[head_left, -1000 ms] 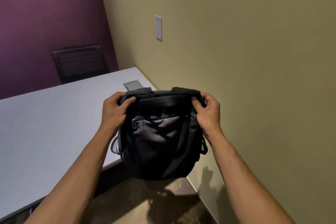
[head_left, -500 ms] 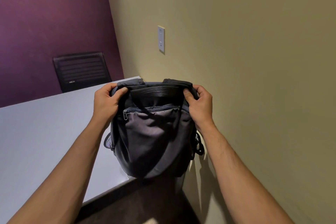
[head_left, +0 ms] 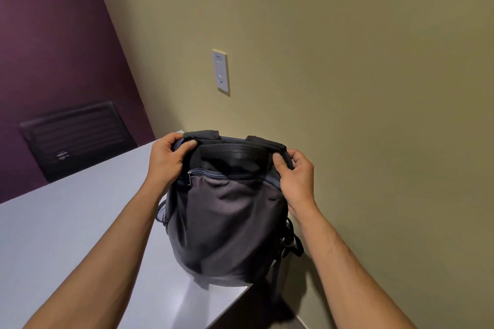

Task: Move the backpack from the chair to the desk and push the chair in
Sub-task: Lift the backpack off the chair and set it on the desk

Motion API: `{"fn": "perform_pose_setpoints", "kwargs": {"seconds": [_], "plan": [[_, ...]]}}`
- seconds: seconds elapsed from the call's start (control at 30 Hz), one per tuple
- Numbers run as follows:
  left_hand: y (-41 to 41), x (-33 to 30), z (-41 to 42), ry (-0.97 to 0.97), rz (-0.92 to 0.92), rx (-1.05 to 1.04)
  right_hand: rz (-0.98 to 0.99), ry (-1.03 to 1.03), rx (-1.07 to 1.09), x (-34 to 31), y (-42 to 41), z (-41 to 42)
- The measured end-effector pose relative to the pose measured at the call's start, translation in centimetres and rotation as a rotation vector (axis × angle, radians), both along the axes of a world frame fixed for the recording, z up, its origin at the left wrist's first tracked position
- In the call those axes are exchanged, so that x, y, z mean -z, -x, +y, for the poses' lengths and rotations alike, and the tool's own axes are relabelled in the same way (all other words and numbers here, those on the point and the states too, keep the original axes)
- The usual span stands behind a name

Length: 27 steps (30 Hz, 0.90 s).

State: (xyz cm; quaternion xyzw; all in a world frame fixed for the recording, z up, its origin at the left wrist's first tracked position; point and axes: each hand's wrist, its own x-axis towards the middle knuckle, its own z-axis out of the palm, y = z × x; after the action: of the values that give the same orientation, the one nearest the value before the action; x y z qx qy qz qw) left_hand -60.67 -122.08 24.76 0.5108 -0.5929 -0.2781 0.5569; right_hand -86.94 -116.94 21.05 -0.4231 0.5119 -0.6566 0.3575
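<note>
Both hands — left hand [head_left: 167,161] and right hand [head_left: 295,177] — grip the backpack [head_left: 227,216] top, but it's near the desk [head_left: 66,235] corner — could tip off once released.

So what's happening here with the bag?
A person is holding a dark backpack by its top, left hand on one corner and right hand on the other. Its bottom sits at or just above the near corner of the grey desk, beside the tan wall. A black chair stands at the desk's far side. Neither hand has let go.
</note>
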Motion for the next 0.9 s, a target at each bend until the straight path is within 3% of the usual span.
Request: {"fn": "perform_pose_setpoints", "kwargs": {"seconds": [0.43,0.9], "plan": [[3.7,2.3,-11.7,-0.095,0.007,0.210,0.008,-0.070,0.248,1.9,-0.1,-3.8],[10.0,2.6,-16.1,-0.119,-0.071,0.282,-0.118,-0.092,0.248,3.4,1.8,-3.0]]}}
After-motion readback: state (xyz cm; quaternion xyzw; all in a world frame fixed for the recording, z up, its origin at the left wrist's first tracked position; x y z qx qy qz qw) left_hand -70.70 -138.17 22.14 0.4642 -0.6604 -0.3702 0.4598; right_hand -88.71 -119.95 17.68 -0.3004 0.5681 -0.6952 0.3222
